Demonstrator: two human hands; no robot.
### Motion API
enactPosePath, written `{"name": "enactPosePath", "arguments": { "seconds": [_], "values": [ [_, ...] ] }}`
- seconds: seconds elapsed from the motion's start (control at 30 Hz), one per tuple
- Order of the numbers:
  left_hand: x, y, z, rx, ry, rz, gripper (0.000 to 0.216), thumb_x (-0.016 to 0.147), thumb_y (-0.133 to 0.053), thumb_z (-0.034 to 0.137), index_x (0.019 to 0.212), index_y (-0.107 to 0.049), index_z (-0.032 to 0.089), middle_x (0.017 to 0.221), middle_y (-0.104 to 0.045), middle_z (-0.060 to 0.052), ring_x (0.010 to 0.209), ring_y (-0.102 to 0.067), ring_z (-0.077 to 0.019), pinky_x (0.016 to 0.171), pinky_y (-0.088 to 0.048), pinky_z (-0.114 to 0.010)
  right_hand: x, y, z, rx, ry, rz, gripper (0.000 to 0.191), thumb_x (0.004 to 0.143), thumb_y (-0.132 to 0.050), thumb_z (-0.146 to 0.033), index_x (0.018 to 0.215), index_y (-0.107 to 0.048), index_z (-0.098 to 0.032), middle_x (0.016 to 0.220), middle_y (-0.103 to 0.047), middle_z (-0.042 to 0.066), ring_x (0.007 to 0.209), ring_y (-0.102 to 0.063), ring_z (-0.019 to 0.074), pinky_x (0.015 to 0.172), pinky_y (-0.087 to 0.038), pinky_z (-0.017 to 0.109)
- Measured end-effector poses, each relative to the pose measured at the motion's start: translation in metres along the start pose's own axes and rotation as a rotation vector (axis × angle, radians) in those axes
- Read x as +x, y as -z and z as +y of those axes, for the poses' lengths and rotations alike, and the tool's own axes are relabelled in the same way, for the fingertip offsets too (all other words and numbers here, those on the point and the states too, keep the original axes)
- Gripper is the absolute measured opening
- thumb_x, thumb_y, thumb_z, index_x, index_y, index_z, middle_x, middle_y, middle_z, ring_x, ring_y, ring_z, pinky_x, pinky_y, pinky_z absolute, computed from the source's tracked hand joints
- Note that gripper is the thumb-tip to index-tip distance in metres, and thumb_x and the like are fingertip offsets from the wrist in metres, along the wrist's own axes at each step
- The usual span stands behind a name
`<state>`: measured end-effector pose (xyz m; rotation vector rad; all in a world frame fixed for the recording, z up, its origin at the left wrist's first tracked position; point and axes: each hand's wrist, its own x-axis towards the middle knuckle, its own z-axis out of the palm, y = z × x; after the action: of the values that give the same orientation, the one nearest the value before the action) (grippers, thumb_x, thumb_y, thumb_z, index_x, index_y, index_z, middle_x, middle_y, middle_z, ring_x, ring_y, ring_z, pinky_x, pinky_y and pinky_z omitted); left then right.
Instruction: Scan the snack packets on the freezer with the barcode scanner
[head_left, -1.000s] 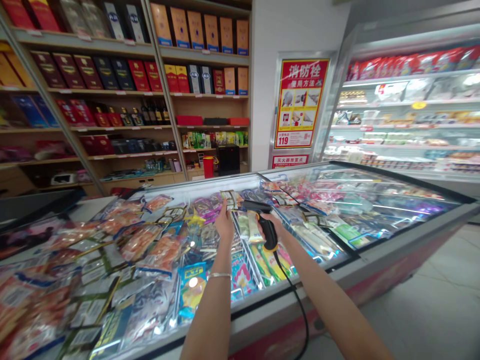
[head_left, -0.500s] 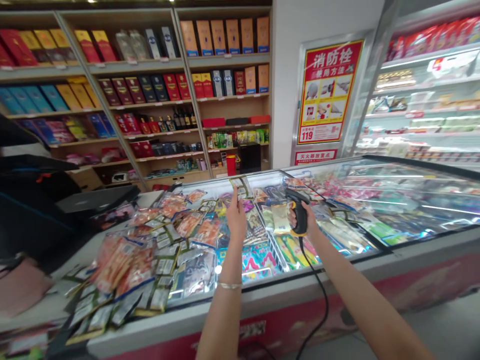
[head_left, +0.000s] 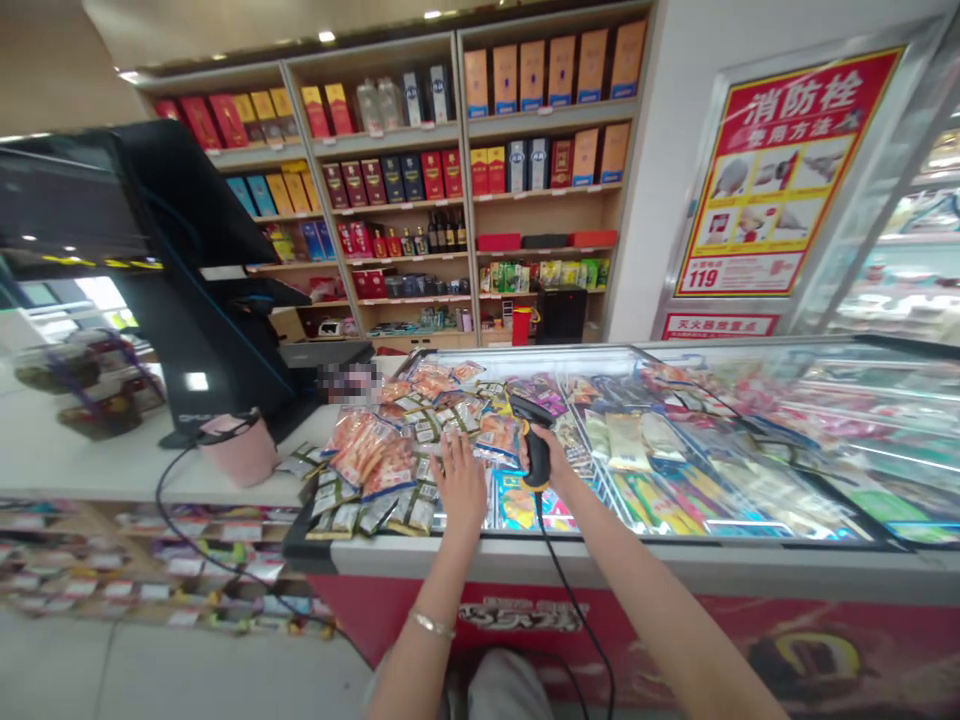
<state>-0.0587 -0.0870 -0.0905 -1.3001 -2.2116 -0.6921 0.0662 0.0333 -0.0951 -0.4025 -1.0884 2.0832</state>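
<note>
My right hand is wrapped round the grip of a black and yellow barcode scanner, its cable hanging down in front of the freezer. My left hand is open, fingers spread, over the near right side of a packet pile; whether its fingertips press on a packet cannot be made out. Under and beside it lie small green-and-silver snack packets. Larger see-through bags of reddish-orange food rest among them at the left end of the glass-topped freezer.
A pink cup-shaped holder and a black checkout terminal stand on the white counter at left. The scanner's cable dangles before the freezer. Shelves of boxed goods line the wall behind. Another cable droops from the counter.
My left hand has come back toward the packet pile and no longer holds up the packet. The scanner in my right hand has moved nearer the pile. The view has turned left.
</note>
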Motion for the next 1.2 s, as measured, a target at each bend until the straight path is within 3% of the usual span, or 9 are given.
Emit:
{"name": "enactPosePath", "arguments": {
  "seconds": [0.17,0.5,0.63,0.7,0.8,0.97,1.1,1.2],
  "values": [
    [-0.007,-0.018,-0.003,-0.020,0.057,-0.021,0.052,0.095,-0.031,0.032,0.139,-0.040,0.008,0.149,-0.033,-0.014,0.141,-0.023,-0.0281,0.116,-0.013,-0.051,-0.003,0.000,0.002,-0.017,-0.045,-0.021,0.032,0.072,-0.061,-0.046,0.057,-0.055,-0.018,0.046,-0.053,0.000,0.038,-0.047,0.0107,0.035,-0.038,0.021],
    [-0.007,-0.015,-0.003,-0.086,0.060,0.017,0.048,0.094,-0.030,0.027,0.136,-0.046,0.010,0.146,-0.038,-0.016,0.139,-0.027,-0.0287,0.114,-0.018,-0.053,0.000,0.000,-0.001,0.003,-0.007,0.015,0.030,0.069,-0.059,-0.046,0.057,-0.053,-0.019,0.046,-0.051,0.000,0.038,-0.045,0.0099,0.037,-0.039,0.021],
    [0.001,0.000,0.022,-0.101,0.099,0.084,0.048,0.091,-0.035,0.025,0.136,-0.044,0.007,0.152,-0.023,-0.022,0.142,-0.015,-0.0336,0.111,-0.019,-0.059,-0.007,0.024,-0.025,-0.020,0.017,0.069,0.027,0.071,-0.057,-0.044,0.061,-0.054,-0.019,0.048,-0.053,0.000,0.039,-0.046,0.0110,0.037,-0.040,0.022],
    [0.010,0.006,0.048,-0.133,0.052,0.112,0.048,0.090,-0.038,0.022,0.135,-0.043,0.007,0.154,-0.016,-0.021,0.143,-0.009,-0.0340,0.112,-0.018,-0.058,-0.017,0.048,-0.052,-0.044,0.029,0.104,0.026,0.072,-0.057,-0.043,0.061,-0.054,-0.019,0.047,-0.053,0.000,0.039,-0.046,0.0116,0.037,-0.039,0.023],
    [0.029,0.004,0.104,-0.198,-0.078,0.056,0.048,0.087,-0.042,0.019,0.133,-0.046,0.007,0.153,-0.018,-0.021,0.143,-0.011,-0.0340,0.113,-0.017,-0.054,-0.043,0.097,-0.105,-0.079,0.087,0.184,0.025,0.073,-0.058,-0.042,0.062,-0.054,-0.019,0.048,-0.053,0.000,0.038,-0.046,0.0118,0.036,-0.038,0.023],
    [0.058,-0.028,0.212,-0.315,-0.318,-0.166,0.053,0.083,-0.051,0.023,0.135,-0.044,0.009,0.149,-0.030,-0.021,0.138,-0.025,-0.0343,0.112,-0.022,-0.050,-0.101,0.193,-0.188,-0.128,0.223,0.342,0.017,0.069,-0.061,-0.034,0.065,-0.054,-0.020,0.049,-0.054,-0.001,0.037,-0.047,0.0116,0.035,-0.038,0.022],
    [0.070,-0.066,0.290,-0.424,-0.446,-0.359,0.055,0.086,-0.051,0.028,0.138,-0.039,0.014,0.132,-0.051,-0.019,0.126,-0.043,-0.0312,0.104,-0.033,-0.044,-0.131,0.248,-0.218,-0.128,0.347,0.437,0.013,0.069,-0.060,-0.033,0.071,-0.057,-0.021,0.051,-0.054,-0.002,0.038,-0.047,0.0115,0.035,-0.039,0.022],
    [0.074,-0.094,0.341,-0.514,-0.376,-0.535,0.057,0.088,-0.049,0.039,0.136,-0.038,0.011,0.119,-0.060,-0.020,0.116,-0.053,-0.0310,0.095,-0.040,-0.041,-0.132,0.266,-0.219,-0.096,0.393,0.521,0.014,0.070,-0.059,-0.035,0.072,-0.058,-0.021,0.052,-0.055,-0.002,0.039,-0.049,0.0121,0.035,-0.040,0.023]
  ]
}}
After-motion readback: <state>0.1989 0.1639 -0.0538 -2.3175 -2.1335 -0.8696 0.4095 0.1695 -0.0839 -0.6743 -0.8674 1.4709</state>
